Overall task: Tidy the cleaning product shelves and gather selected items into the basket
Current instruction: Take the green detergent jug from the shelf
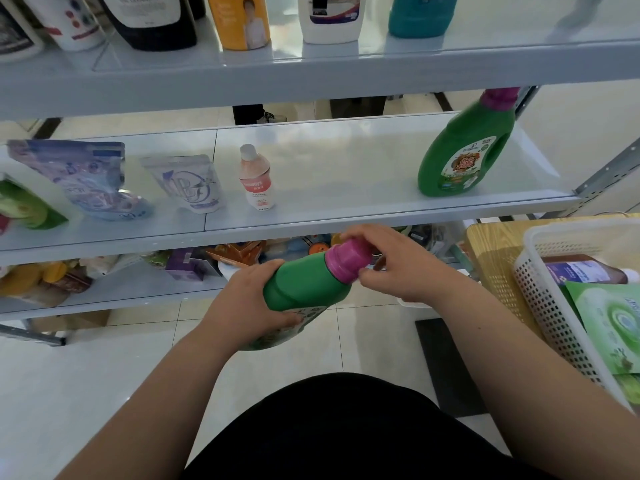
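Left hand (249, 301) grips green bottle (304, 284); right hand (403, 265) pinches pink cap (348, 259); label (308, 311) unreadable; black bottle (149, 26) reads "CLEANING".

Glossy plastic bottle (308, 289); beside it, right, a perforated plastic basket (554, 306) on a wood-grain bench (491, 251); smooth metal shelf (346, 209); shiny tiled floor (104, 358).

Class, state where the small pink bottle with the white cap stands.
In the head view, the small pink bottle stands upright on the middle shelf, left of centre, just right of the pale pouch and well left of the green jug.
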Motion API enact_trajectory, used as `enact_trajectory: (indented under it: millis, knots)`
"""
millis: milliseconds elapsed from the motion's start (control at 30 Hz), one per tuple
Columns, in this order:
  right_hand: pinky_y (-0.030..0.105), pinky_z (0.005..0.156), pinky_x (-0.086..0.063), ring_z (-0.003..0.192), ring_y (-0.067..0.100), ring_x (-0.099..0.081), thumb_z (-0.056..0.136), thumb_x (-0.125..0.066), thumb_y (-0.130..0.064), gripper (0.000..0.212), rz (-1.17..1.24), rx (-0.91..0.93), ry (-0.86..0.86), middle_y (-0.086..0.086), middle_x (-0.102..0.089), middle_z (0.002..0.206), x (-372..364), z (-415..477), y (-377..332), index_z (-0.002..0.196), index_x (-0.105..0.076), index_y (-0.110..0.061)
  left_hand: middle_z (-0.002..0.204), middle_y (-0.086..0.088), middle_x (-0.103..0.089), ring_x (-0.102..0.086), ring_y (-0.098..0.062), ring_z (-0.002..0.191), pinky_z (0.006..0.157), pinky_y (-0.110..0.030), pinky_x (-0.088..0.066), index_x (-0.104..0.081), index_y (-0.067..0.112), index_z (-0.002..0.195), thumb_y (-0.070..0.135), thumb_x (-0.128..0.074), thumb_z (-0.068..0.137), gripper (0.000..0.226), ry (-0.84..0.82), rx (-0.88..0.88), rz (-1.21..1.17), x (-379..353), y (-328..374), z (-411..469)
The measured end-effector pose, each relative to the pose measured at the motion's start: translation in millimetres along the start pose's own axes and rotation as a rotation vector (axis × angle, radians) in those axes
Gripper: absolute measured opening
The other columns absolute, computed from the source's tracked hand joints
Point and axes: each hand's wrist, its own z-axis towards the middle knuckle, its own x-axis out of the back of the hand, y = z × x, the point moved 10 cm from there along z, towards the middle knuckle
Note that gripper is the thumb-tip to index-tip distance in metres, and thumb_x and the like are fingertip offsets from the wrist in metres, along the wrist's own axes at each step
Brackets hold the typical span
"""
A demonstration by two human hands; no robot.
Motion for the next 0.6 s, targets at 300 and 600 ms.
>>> enact_trajectory:
  millis: [300,600]
  knots:
    - [0.019,0.080,-0.047,0.104,0.000,-0.057,0.076,-0.055,-0.057,0.043,0.006,-0.038,0.021,-0.022,-0.058,0.114,-2.5,4.9,3.0,0.117,-0.055,-0.047,0.126,0.013,-0.061,-0.051,-0.013,0.111,0.100,-0.037,-0.049,-0.047,0.041,0.138,0.070,-0.074,0.058,0.090,-0.010,-0.014,0.056,2.2,-1.8,1.3]
    - [0.025,0.077,-0.051,0.095,-0.001,-0.057,0.080,-0.048,-0.067,0.047,-0.012,-0.031,0.077,-0.024,-0.058,0.103,3.0,7.2,-1.4,0.117,-0.056,-0.039,0.121,0.015,-0.059,-0.050,-0.010,0.107,0.098,-0.035,-0.049,-0.048,0.040,0.137,0.062,-0.083,0.059,0.088,0.014,0.004,0.014,10.2,-2.9,-0.2]
